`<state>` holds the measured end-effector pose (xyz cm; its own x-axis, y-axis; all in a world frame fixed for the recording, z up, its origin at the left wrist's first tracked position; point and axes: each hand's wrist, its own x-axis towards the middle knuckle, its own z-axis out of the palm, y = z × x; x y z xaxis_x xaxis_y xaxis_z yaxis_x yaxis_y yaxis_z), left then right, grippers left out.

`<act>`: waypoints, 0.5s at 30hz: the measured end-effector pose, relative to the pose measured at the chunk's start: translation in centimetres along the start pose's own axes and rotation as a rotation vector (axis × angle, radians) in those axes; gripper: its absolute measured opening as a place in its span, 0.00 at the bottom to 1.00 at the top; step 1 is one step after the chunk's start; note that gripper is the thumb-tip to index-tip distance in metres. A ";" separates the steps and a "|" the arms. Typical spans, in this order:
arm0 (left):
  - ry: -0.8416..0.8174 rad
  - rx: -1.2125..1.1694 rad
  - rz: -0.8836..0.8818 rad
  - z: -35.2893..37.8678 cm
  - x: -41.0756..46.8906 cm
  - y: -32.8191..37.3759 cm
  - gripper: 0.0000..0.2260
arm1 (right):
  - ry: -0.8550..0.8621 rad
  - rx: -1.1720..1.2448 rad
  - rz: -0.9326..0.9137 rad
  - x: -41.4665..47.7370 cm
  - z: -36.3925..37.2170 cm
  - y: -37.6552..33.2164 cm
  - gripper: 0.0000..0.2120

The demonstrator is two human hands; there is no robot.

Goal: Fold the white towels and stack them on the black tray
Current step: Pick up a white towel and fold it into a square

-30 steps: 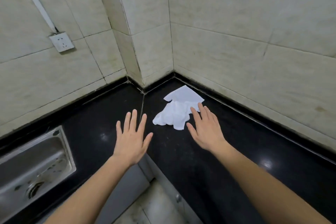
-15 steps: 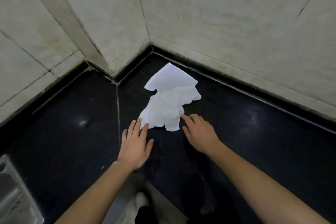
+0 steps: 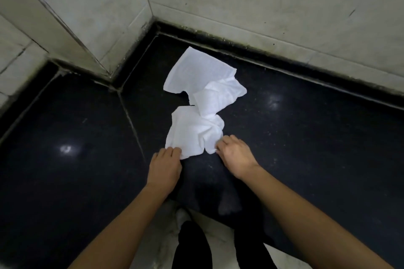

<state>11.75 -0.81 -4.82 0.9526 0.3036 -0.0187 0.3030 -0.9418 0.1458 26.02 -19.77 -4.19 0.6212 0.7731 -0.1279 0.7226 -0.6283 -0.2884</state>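
Since the earlier frame both hands have been brought onto the crumpled white towel (image 3: pixel 196 131), which lies mid-frame on the black bench (image 3: pixel 306 150) with its long axis pointing up-frame toward the wall corner (image 3: pixel 153 20), its near corners seemingly pinched in the curled fingers of the left hand (image 3: pixel 164 165) and the right hand (image 3: pixel 237 154), and these corners are best drawn apart and flattened before any fold is made.

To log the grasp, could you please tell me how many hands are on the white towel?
2. The left hand pinches the near left corner of the white towel; the right hand grips its near right corner. None seems hidden.
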 end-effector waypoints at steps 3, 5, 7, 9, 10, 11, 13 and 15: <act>-0.065 -0.056 -0.011 -1.1 0.0 -2.0 0.15 | 0.023 0.018 0.082 -0.5 -1.1 -0.9 0.07; -0.066 -0.122 -0.035 -2.5 0.4 -3.5 0.15 | 0.058 0.117 0.195 -0.3 -3.2 -1.7 0.07; -0.017 -0.188 -0.076 -4.3 0.9 -5.1 0.12 | 0.128 0.203 0.277 0.1 -5.9 -2.2 0.07; 0.079 -0.218 -0.104 -6.6 1.4 -6.6 0.09 | 0.287 0.296 0.321 0.5 -9.0 -3.1 0.09; 0.141 -0.225 -0.116 -7.5 1.7 -7.1 0.09 | 0.375 0.358 0.346 0.7 -10.3 -3.3 0.09; 0.207 -0.229 -0.120 -8.7 1.8 -7.4 0.09 | 0.457 0.401 0.357 0.6 -11.6 -3.7 0.10; 0.304 -0.202 -0.116 -10.5 1.9 -7.5 0.09 | 0.543 0.422 0.352 0.4 -13.6 -4.5 0.11; 0.325 -0.145 -0.111 -11.6 1.8 -7.2 0.09 | 0.528 0.388 0.314 -0.3 -14.1 -5.0 0.13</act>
<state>10.99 8.20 5.56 0.8490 0.4548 0.2690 0.3750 -0.8773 0.2995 26.50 -18.14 10.69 0.9160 0.3549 0.1871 0.3875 -0.6616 -0.6420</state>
